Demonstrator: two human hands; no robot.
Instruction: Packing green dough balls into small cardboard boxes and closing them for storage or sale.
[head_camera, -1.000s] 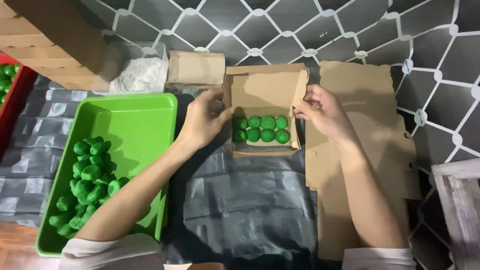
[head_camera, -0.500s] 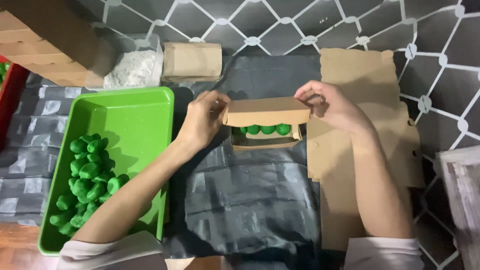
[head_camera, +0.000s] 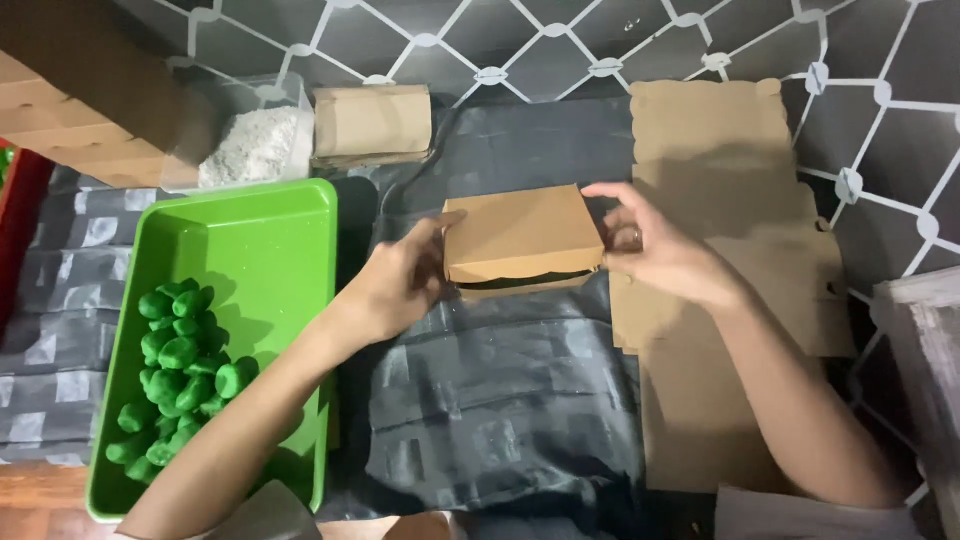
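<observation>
Left hand (head_camera: 400, 285): forearm comes in from bottom-left, angled up and right. Palm faces right, thumb up along the left edge of the box (head_camera: 523, 240), fingers curled at its left side. Touching the wall, not wrapped around it. Fingers loosely together, not a fist.

Right hand (head_camera: 655, 250): forearm comes in from bottom-right, angled up and left. Index finger stretched over the top right corner of the lid, thumb and the other fingers pressed to the right wall. Ring on one finger. Hand is part open and braced on the box; can't tell how hard it pinches.

Box: small brown cardboard, lid folded down nearly flat. Thin dark gap along the front edge, so not fully shut. Contents not visible. Long axis runs left to right, slightly tilted with the right end nearer the person. Lid hinge is at the far side, opening faces the person. It sits mid-frame on the dark sheet (head_camera: 500, 400) covering the counter, between the two hands.

Around it: green tray (head_camera: 260, 250) to the left, apart from the box, with green lumps (head_camera: 175, 370) piled in its left near half. Flat cardboard blanks (head_camera: 720, 160) lie under and right of the right hand. Second closed box (head_camera: 372, 122) sits farther back, beside a clear tub (head_camera: 250, 140) of white powder.
</observation>
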